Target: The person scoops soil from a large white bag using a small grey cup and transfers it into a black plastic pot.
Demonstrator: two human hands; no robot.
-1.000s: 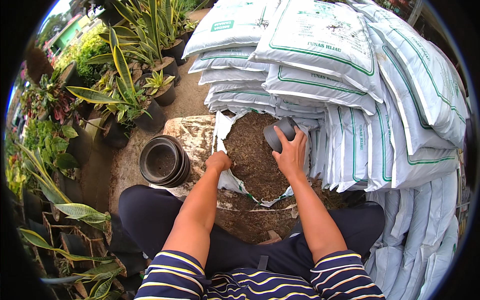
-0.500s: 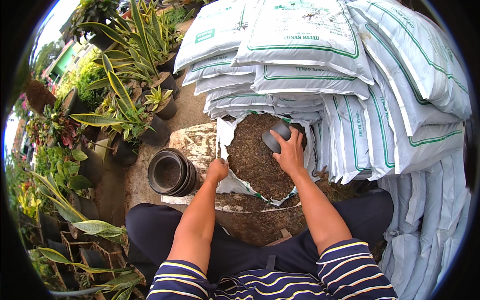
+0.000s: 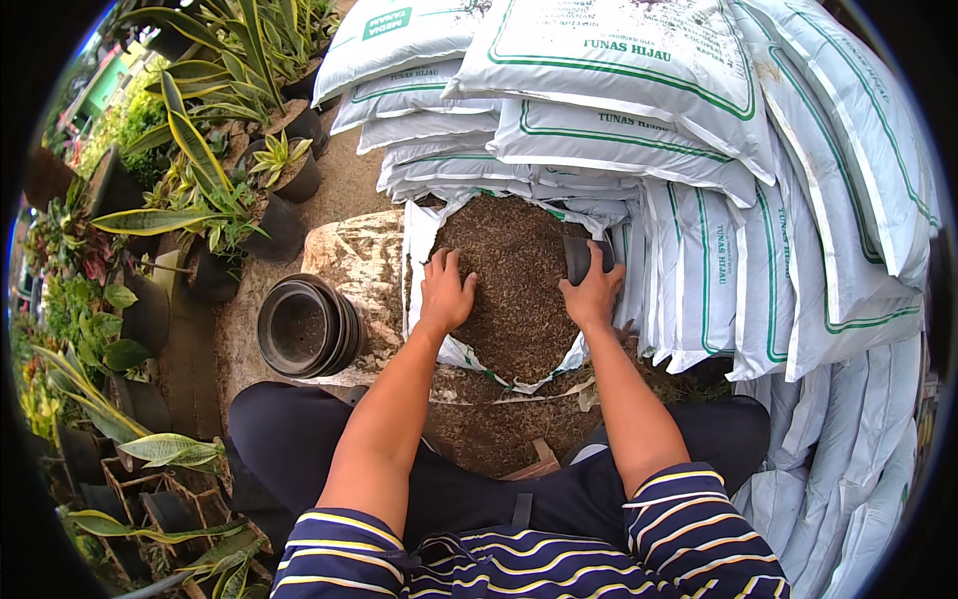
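Observation:
An open white sack with a torn rim (image 3: 415, 262) stands in front of me, filled with dark brown potting soil (image 3: 504, 290). At its right side my right hand (image 3: 596, 292) grips a small black plant pot (image 3: 581, 258), tilted against the soil. My left hand (image 3: 446, 294) rests over the soil at the sack's left rim, fingers apart and holding nothing. Left of the sack is a nested stack of black pots (image 3: 304, 327); the top one has some soil inside.
Full white sacks with green lines (image 3: 619, 70) are piled behind and to the right. Potted snake plants (image 3: 190, 170) and other greenery line the left side. A pale, soil-smeared sheet (image 3: 349, 245) lies under the sack. My crossed legs (image 3: 299, 429) are close in front.
My left hand has let go of the sack's rim and spread its fingers over the soil. My right hand has moved the pot toward the sack's right rim. The view has shifted slightly.

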